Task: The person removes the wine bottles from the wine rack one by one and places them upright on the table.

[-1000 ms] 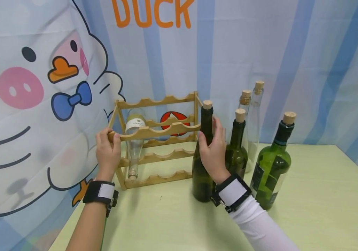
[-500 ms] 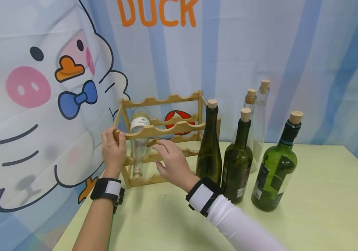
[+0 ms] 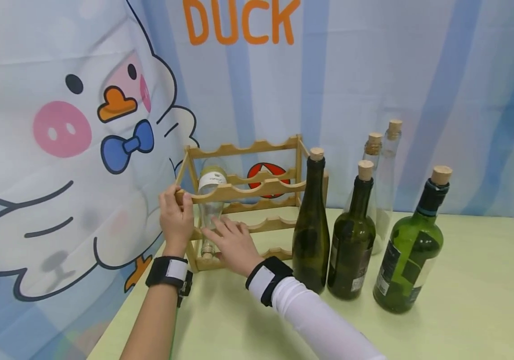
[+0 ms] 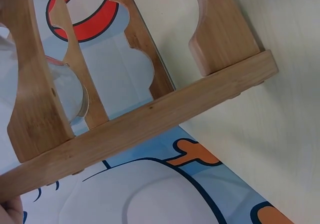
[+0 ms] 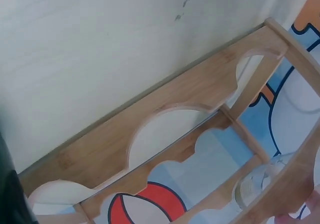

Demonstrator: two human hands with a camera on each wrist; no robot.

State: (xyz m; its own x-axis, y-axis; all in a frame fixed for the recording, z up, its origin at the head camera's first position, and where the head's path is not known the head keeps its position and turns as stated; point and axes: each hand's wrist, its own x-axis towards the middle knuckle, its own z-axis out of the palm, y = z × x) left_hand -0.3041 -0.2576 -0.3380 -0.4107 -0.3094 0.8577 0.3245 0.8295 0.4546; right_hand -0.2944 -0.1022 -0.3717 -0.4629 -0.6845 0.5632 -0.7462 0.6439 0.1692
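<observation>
A wooden wine rack [image 3: 268, 189] stands at the left, with a clear bottle [image 3: 212, 178] lying in its left slot, corked neck toward me and tilted down. My left hand [image 3: 178, 222] grips the rack's front upper-left corner; in the left wrist view only a bit of that hand [image 4: 10, 215] shows beside the wooden post [image 4: 150, 118]. My right hand [image 3: 235, 246] reaches to the clear bottle's neck, fingers extended over the rack's middle front rail. In the right wrist view its fingertips [image 5: 292, 218] appear at the lower right, close to the clear bottle [image 5: 246, 191].
Right of the rack stand a tall dark green bottle [image 3: 312, 235], a shorter dark bottle [image 3: 351, 245] and a green bottle [image 3: 412, 250], all corked. Clear corked bottles [image 3: 387, 175] stand behind them. A printed duck curtain [image 3: 248, 90] hangs behind the pale table [image 3: 473, 280].
My right hand has let go of the tall dark green bottle, leaving it standing, and moved left to the clear bottle's neck. The left hand keeps its grip on the rack.
</observation>
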